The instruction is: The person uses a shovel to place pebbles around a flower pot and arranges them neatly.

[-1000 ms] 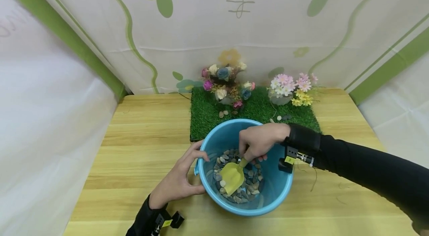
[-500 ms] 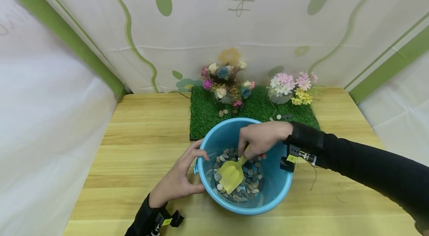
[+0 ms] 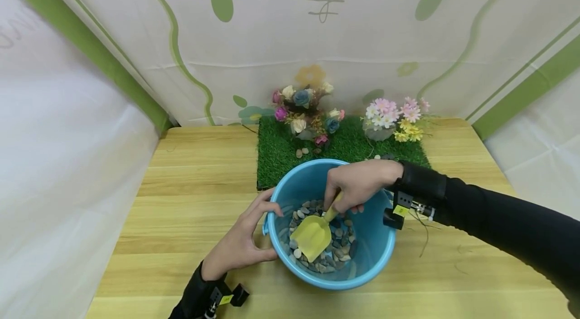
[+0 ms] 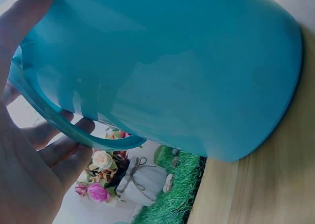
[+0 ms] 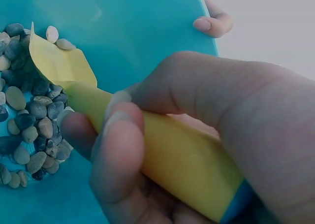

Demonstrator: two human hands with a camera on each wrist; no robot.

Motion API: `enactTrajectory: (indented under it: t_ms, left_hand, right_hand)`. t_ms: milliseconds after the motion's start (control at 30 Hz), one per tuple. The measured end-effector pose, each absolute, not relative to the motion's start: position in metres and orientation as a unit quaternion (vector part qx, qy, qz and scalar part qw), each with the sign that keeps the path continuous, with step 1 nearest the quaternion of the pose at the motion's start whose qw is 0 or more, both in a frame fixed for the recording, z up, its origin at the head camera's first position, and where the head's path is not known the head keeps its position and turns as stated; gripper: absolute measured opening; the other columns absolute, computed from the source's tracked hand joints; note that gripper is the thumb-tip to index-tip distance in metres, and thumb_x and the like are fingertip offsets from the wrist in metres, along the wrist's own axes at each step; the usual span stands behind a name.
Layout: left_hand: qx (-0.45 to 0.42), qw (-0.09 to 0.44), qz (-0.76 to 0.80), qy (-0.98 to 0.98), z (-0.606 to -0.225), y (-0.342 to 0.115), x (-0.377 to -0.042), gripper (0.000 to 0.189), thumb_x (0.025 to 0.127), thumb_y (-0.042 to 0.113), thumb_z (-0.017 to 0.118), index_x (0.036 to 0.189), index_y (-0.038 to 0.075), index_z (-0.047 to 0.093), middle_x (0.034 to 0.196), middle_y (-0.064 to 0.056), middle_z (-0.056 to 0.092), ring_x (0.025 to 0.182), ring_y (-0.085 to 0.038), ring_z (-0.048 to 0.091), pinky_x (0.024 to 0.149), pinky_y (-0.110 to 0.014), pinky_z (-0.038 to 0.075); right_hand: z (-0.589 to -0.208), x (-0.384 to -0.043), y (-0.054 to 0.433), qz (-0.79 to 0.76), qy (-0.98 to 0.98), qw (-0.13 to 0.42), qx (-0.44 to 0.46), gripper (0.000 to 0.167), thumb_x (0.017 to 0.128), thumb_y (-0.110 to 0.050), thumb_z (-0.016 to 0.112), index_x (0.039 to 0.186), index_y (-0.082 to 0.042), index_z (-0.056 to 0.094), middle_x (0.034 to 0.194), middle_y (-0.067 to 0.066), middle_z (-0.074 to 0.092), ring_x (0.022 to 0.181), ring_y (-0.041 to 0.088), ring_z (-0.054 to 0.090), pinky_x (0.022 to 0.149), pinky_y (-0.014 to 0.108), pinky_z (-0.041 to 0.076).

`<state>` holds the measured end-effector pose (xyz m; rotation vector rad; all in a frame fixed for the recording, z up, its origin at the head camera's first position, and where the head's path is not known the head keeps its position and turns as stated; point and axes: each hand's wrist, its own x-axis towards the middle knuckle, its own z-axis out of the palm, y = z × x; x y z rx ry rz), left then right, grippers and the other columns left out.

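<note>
A blue bucket (image 3: pixel 382 263) stands on the table, grey and tan pebbles (image 3: pixel 335 256) covering much of its bottom. My left hand (image 3: pixel 242 238) grips its left rim, one finger hooked over the edge and the thumb against the outer wall. In the left wrist view, other fingers lie by the bucket's blue handle (image 4: pixel 64 125), which hangs down outside. Inside the bucket, my right hand (image 3: pixel 355 183) grips a yellow toy shovel (image 3: pixel 312 236) by its handle. The shovel's blade lies tilted at the pebbles on the left side, near the wall. The right wrist view shows fingers and thumb wrapped around that handle.
Behind the bucket lies an artificial grass mat (image 3: pixel 274 163). It carries a pot of mixed roses (image 3: pixel 301 100), a pot of pink, white and yellow flowers (image 3: pixel 385 117) and a few loose pebbles (image 3: pixel 299 153). A printed curtain (image 3: pixel 281 32) hangs behind the wooden table (image 3: pixel 195 168).
My right hand has shifted slightly right and up with the shovel, whose blade has moved a little left among the pebbles. My left hand keeps its place on the rim.
</note>
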<state>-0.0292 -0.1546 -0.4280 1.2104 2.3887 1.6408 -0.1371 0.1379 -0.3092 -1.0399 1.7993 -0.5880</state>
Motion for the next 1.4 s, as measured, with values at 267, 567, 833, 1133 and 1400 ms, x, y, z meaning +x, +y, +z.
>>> enactTrajectory:
  t_ms: [267,567,833,1133,1400]
  left_hand:
    - [0.388,-0.003,0.521,0.761,-0.4279,-0.1546,-0.0294,0.055,0.083,0.019,0.084,0.125,0.018,0.047,0.159,-0.014,0.029,0.143,-0.038,0.034,0.107,-0.053,0.045]
    - [0.388,-0.001,0.526,0.757,-0.4272,-0.1539,-0.0303,0.055,0.084,0.02,0.084,0.124,0.018,0.047,0.159,-0.015,0.029,0.142,-0.038,0.034,0.105,-0.052,0.047]
    - [0.388,-0.005,0.523,0.759,-0.4279,-0.154,-0.0302,0.051,0.088,0.036,0.08,0.124,0.019,0.047,0.158,-0.015,0.031,0.141,-0.039,0.036,0.104,-0.054,0.047]
    - [0.387,-0.007,0.522,0.76,-0.4282,-0.1537,-0.0302,0.051,0.088,0.036,0.08,0.123,0.018,0.048,0.158,-0.015,0.031,0.141,-0.039,0.036,0.104,-0.054,0.047]
    - [0.385,0.0,0.524,0.76,-0.4287,-0.1541,-0.0306,0.052,0.087,0.027,0.082,0.124,0.018,0.047,0.158,-0.015,0.03,0.141,-0.038,0.035,0.106,-0.052,0.046]
  right_hand:
    - [-0.3149,-0.1373,0.1344,-0.239,0.728,0.474,-0.434,0.027,0.102,-0.003,0.055,0.122,-0.004,0.073,0.083,-0.008,0.07,0.056,0.008,0.057,0.056,0.027,0.052]
    - [-0.3148,-0.1394,0.1347,-0.224,0.723,0.488,-0.435,0.029,0.101,-0.002,0.054,0.121,-0.007,0.074,0.092,-0.006,0.073,0.054,0.008,0.056,0.054,0.024,0.05]
    - [-0.315,-0.1385,0.1354,-0.213,0.713,0.494,-0.45,0.03,0.099,-0.001,0.056,0.121,-0.009,0.074,0.078,-0.01,0.071,0.055,0.007,0.059,0.054,0.022,0.052]
    - [-0.3107,-0.1404,0.136,-0.197,0.694,0.49,-0.489,0.027,0.099,-0.001,0.059,0.12,-0.008,0.075,0.079,-0.013,0.07,0.055,0.005,0.059,0.053,0.02,0.051]
    - [-0.3083,-0.1421,0.1391,-0.21,0.688,0.475,-0.506,0.03,0.097,0.001,0.058,0.12,-0.008,0.075,0.082,-0.013,0.069,0.053,0.002,0.053,0.051,0.02,0.046]
